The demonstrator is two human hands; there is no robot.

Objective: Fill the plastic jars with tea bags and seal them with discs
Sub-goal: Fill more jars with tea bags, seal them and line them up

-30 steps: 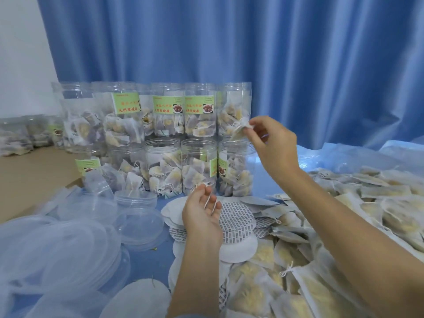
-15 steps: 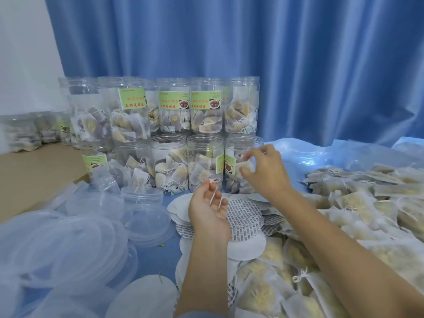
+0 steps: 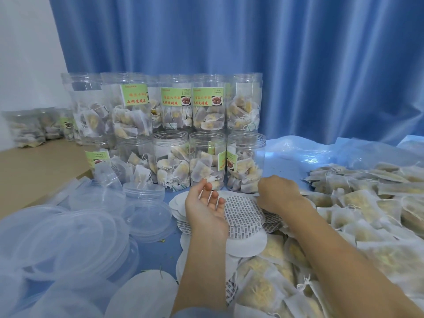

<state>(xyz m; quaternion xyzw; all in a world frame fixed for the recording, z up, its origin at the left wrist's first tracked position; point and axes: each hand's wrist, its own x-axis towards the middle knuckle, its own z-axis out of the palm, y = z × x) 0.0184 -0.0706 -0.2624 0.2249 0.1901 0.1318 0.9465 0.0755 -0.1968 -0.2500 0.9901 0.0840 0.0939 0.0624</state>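
Blue table [image 3: 158, 251] | left hand [image 3: 206, 212] palm-up, relaxed | right hand [image 3: 277, 193] pinching disc [image 3: 243, 210]

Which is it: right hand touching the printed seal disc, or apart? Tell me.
Touching. The head view shows the right hand with fingertips down on the edge of the printed seal disc, no gap visible.

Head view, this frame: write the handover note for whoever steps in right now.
Left hand: palm up, fingers relaxed, tea-bag strings hanging between them.
Right hand: down at the printed sealing disc; grip hidden.
Front-row jars hold tea bags but are open-topped, no discs on.
Loose tea bags piled on the right, clear lids on the left.
Left: finish filling, disc each jar.
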